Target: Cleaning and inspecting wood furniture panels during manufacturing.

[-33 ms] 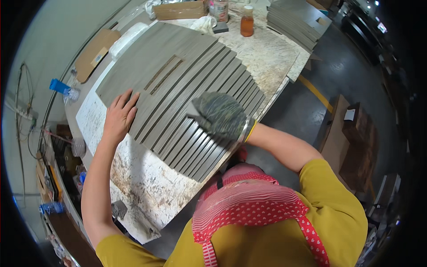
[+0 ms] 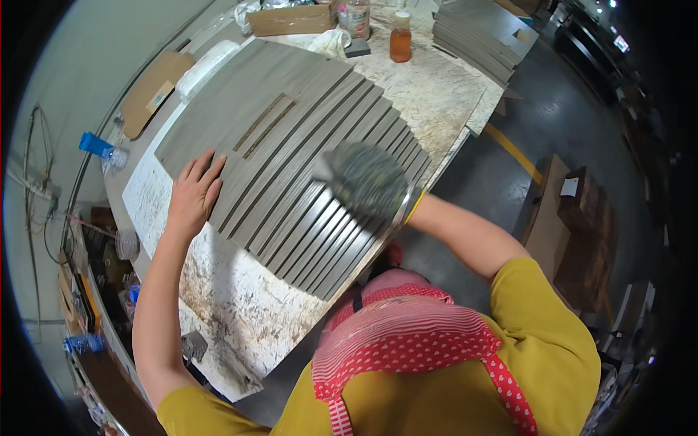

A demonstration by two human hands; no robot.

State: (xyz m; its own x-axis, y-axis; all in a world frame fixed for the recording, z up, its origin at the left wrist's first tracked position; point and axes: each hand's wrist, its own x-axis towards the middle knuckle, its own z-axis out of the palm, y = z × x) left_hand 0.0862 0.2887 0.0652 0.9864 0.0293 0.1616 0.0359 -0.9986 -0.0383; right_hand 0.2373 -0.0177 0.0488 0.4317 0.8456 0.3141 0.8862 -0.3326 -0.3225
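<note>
Grey wood-grain panels [image 2: 218, 102] lie in a stepped stack, each overlapping the one beneath, so a row of long edges shows toward me. Two narrow slots [image 2: 265, 125] run through the top panel. My bare left hand [image 2: 195, 190] rests on that panel's left end, fingers stretched out and slightly apart, holding nothing. Over the stepped edges on the right is my right hand [image 2: 367, 182], in a dark mottled work glove. Motion smears its fingers. A grey patch shows at its fingertips; whether it is something held, I cannot tell.
The worktable [image 2: 243, 309] has a stained, worn white top. Along its back stand a cardboard box [image 2: 294, 19], a white cloth [image 2: 331, 43] and a jar of amber liquid [image 2: 400, 40]. Another panel stack [image 2: 480, 43] sits at the far right corner. A blue-capped bottle [image 2: 102, 147] is at left.
My gloved right hand has shifted slightly to the right and its fingers look more blurred. My left hand stays in place on the panel.
</note>
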